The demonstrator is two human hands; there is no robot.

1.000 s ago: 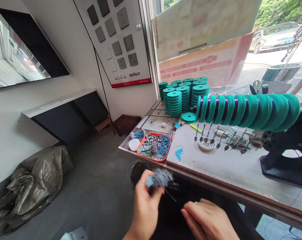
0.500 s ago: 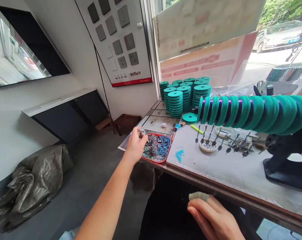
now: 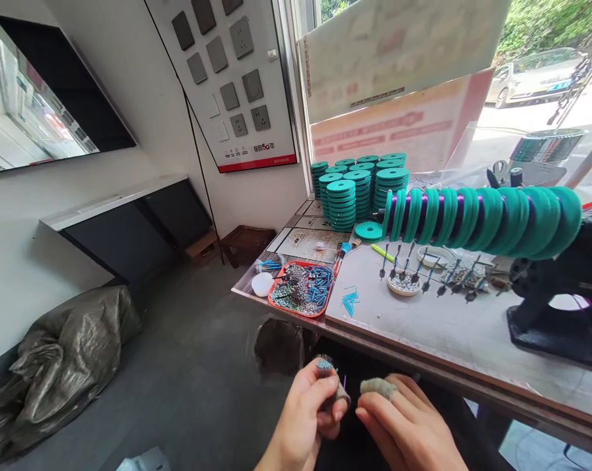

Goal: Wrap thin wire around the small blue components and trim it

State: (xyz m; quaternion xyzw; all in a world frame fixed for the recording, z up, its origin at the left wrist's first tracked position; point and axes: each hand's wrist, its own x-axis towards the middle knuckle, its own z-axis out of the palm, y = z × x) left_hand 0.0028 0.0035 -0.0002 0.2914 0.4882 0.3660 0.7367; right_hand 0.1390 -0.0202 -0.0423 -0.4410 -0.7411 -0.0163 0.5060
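My left hand [image 3: 308, 405] is above my lap, below the table edge, its fingers closed round a small beaded piece [image 3: 325, 365] in blue and dark tones. A thin purple strand stands up beside those fingers. Just to the right, my right hand [image 3: 406, 415] has its thumb and fingers pressed together. A greyish wrap [image 3: 378, 388] covers one of its fingers. Whatever it pinches is hidden. The hands are close but apart. On the table corner lies a red tray [image 3: 301, 314] of blue, silver and grey beaded parts.
A white round lid or dish [image 3: 262, 284] sits left of the tray. Light-blue thin sticks [image 3: 350, 301] and a bowl of pale beads [image 3: 403, 288] are to its right. Stacked green spools [image 3: 341, 206] stand behind. A black stand carries a row of green discs [image 3: 477, 222] with hanging beaded strands.
My left hand has come back from the tray, down and right to beside my right hand, with the beaded piece in it. My right hand has shifted slightly left.
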